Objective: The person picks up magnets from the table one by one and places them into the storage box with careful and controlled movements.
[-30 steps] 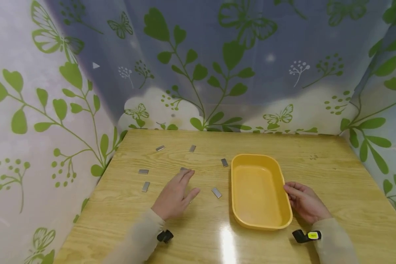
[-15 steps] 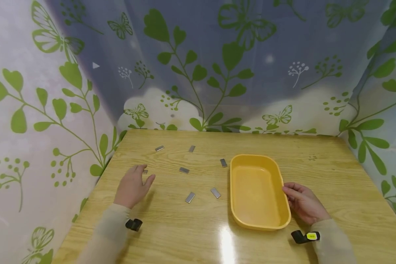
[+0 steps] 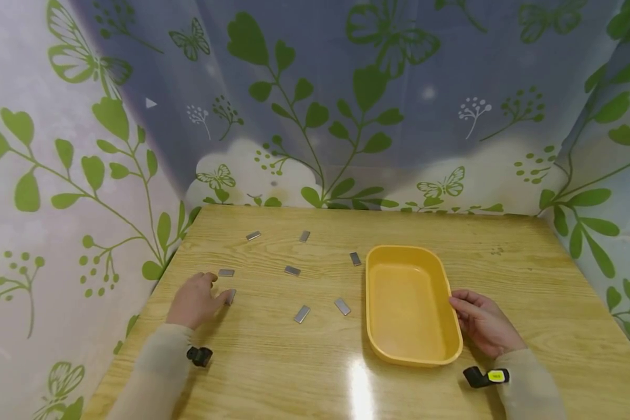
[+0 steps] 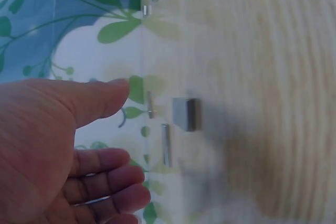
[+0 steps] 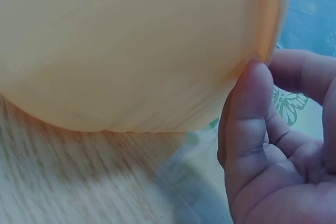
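Observation:
My left hand [image 3: 195,300] hovers at the left of the table, thumb and fingers apart with nothing between them. A small flat grey rectangular block [image 3: 231,296] lies just beside the thumb, partly covered by it in the head view. In the left wrist view that grey block [image 4: 184,114] appears just ahead of the fingers, apart from them. Another grey block [image 3: 226,272] is slightly farther back. My right hand [image 3: 487,322] pinches the right rim of a yellow plastic tub [image 3: 412,309]; the right wrist view shows thumb and index finger [image 5: 254,87] on that rim. No blocks show inside the tub.
More grey blocks lie scattered on the wooden table [image 3: 273,361]: two at the back [image 3: 253,235] [image 3: 305,236], others mid-table [image 3: 292,270] and close to the tub [image 3: 342,306]. A patterned curtain [image 3: 315,105] borders the table's back and sides.
My left hand has moved left from mid-table to the left-hand blocks, uncovering the middle ones. My right hand stays on the tub's rim. The blocks appear unmoved.

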Available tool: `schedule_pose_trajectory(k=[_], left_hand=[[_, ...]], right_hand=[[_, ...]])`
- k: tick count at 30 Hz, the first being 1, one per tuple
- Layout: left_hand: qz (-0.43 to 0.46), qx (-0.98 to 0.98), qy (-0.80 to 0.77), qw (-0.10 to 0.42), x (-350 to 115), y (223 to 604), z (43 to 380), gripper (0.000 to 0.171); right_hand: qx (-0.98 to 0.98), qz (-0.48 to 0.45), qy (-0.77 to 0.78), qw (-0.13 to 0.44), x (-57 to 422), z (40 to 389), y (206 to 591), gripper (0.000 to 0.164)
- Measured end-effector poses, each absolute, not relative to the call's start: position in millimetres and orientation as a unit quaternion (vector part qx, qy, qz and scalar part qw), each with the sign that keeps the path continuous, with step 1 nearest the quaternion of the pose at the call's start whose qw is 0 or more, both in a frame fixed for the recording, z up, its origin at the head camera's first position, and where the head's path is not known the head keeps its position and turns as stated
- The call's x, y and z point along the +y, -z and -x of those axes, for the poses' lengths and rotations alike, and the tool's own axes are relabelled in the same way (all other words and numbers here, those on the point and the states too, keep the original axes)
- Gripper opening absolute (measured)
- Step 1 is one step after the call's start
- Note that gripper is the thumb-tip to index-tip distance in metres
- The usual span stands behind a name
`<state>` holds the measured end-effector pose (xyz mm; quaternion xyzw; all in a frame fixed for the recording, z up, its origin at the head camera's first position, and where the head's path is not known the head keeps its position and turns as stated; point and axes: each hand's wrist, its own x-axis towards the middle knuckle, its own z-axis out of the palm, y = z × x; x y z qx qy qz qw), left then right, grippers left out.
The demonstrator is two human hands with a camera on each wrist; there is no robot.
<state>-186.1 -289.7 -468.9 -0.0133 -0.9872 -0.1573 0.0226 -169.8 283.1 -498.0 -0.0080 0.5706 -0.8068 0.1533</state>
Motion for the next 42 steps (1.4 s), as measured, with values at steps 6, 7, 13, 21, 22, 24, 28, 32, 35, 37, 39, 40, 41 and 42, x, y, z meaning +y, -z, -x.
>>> schedule_pose_trajectory(k=[6,7,13,21,22,24,28,32,35,37,39,40,41,42], left_hand=[[0.016,-0.985,0.174,-0.005,-287.5,476.9,192.3,0.055],[0.019,-0.984,0.178,-0.007,-286.7,478.1,192.7,0.050],[0.039,-0.980,0.193,-0.009,-282.1,485.8,193.4,0.037],[0.023,-0.981,0.191,-0.003,-278.1,491.0,195.9,0.031],[0.022,-0.982,0.187,-0.002,-277.9,491.5,196.4,0.031],[0.025,-0.983,0.180,-0.001,-277.9,492.3,196.8,0.030],[0.028,-0.985,0.170,-0.002,-276.9,491.6,196.7,0.025],[0.026,-0.986,0.167,-0.004,-274.8,490.0,196.1,0.018],[0.025,-0.986,0.167,-0.005,-273.2,489.7,195.7,0.019],[0.023,-0.985,0.170,-0.008,-272.6,489.7,195.7,0.019],[0.016,-0.984,0.176,-0.017,-272.0,489.5,195.8,0.018],[0.011,-0.984,0.178,-0.022,-271.5,489.1,195.9,0.018],[0.008,-0.983,0.180,-0.028,-271.1,488.8,196.1,0.018],[0.005,-0.983,0.182,-0.034,-270.7,488.6,196.4,0.018]], right_hand=[[0.577,0.003,0.803,0.151,283.0,170.0,497.5,0.011],[0.578,0.003,0.802,0.151,283.0,170.0,497.4,0.012],[0.581,0.004,0.799,0.155,284.2,170.1,497.5,0.012],[0.585,-0.002,0.796,0.155,286.3,171.2,498.6,0.013],[0.586,-0.003,0.795,0.155,286.6,171.3,498.9,0.013],[0.588,-0.006,0.794,0.154,286.8,171.6,499.3,0.014],[0.590,-0.011,0.793,0.151,287.0,171.8,500.2,0.012],[0.589,-0.009,0.794,0.150,287.0,171.6,500.0,0.011],[0.591,-0.010,0.793,0.150,286.5,171.6,499.2,0.012],[0.595,-0.015,0.790,0.150,285.7,171.6,498.9,0.012],[0.599,-0.020,0.786,0.151,285.0,171.7,498.7,0.012],[0.601,-0.022,0.785,0.152,284.7,171.7,498.6,0.013],[0.602,-0.025,0.783,0.152,284.5,171.7,498.6,0.013],[0.603,-0.027,0.782,0.153,284.5,171.6,498.7,0.013]])
